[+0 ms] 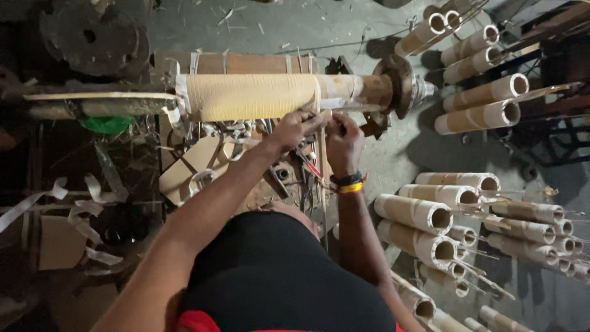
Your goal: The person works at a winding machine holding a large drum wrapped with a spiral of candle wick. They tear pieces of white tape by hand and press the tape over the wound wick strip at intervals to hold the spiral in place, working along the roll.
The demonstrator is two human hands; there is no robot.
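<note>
Wristbands: black and yellow bands [348,182] circled the right wrist.
Right hand [344,140]: pinched a thin pale strip [322,161] under the coil.
Left hand [295,129]: fingers pressed together on the same strip.
Coil: cream paper-wound cylinder [252,96] lay on a horizontal spindle [402,86].
Risk: loosened grip would probably slacken the winding; fingers near the spindle could get nipped.

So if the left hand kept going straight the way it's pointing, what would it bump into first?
The left hand points up toward the wound coil cylinder on the horizontal spindle, so it would probably meet the cylinder's lower right edge almost at once. Its fingertips seem already at it, beside the right hand, though depth is unclear.
</note>
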